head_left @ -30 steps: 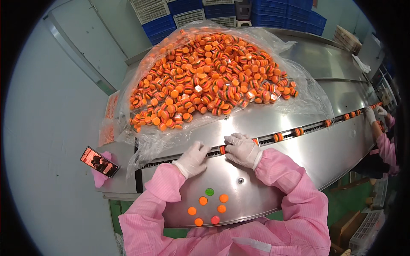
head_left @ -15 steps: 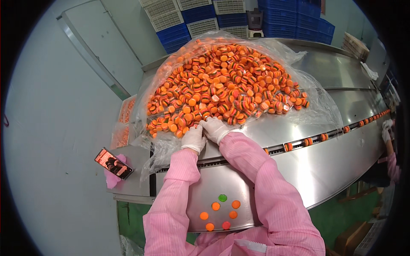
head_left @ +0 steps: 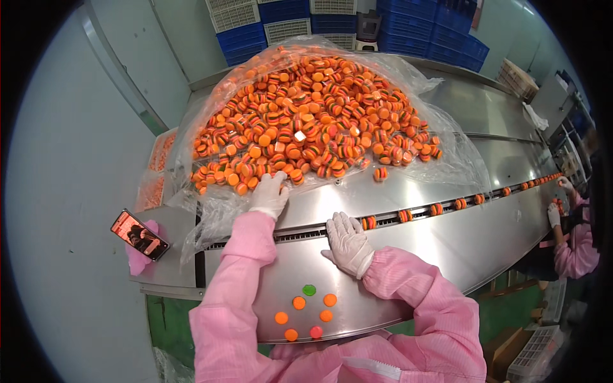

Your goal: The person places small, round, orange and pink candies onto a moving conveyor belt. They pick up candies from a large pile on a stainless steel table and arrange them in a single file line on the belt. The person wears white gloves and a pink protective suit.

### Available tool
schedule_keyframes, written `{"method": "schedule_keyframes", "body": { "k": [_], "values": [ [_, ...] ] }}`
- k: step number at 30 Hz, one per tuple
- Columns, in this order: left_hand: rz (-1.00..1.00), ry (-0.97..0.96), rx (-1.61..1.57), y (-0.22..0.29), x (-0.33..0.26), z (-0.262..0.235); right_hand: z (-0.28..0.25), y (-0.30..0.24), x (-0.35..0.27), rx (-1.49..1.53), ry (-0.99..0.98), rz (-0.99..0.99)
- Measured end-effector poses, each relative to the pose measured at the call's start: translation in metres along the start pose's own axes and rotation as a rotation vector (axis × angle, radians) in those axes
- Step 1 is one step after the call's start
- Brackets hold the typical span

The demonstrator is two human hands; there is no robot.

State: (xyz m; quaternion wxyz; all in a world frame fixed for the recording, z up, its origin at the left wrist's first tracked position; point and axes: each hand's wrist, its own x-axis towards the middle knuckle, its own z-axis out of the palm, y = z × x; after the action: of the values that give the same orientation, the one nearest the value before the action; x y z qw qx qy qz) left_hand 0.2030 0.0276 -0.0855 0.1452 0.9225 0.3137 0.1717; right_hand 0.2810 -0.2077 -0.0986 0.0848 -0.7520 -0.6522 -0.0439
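A person in pink sleeves and white gloves works at a steel bench (head_left: 447, 249). Since 0.5 seconds ago, the right hand (head_left: 348, 244) has drawn back from the pile of orange burger-shaped pieces (head_left: 306, 121) and now lies flat, fingers spread, holding nothing, beside the track (head_left: 415, 214). The left hand (head_left: 269, 195) remains at the pile's near edge, fingers curled over pieces; whether it grips any, I cannot tell.

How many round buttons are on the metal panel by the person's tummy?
6: green on top, orange and below it, then orange and, orange lowest. A pink-red dot beside it is unclear.
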Motion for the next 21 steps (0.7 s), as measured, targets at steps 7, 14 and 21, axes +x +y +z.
{"method": "schedule_keyframes", "body": {
  "k": [7,14,21],
  "values": [
    [0.444,-0.164,-0.116,0.015,-0.081,-0.025,-0.006,-0.004,-0.012,0.062,-0.049,0.180],
    [0.549,-0.222,0.012,0.017,-0.083,-0.033,-0.025,0.063,0.005,-0.017,0.329,0.236],
    [0.370,0.077,-0.057,0.025,0.014,0.013,0.007,0.155,0.046,-0.029,0.342,0.273]
  ]
}}
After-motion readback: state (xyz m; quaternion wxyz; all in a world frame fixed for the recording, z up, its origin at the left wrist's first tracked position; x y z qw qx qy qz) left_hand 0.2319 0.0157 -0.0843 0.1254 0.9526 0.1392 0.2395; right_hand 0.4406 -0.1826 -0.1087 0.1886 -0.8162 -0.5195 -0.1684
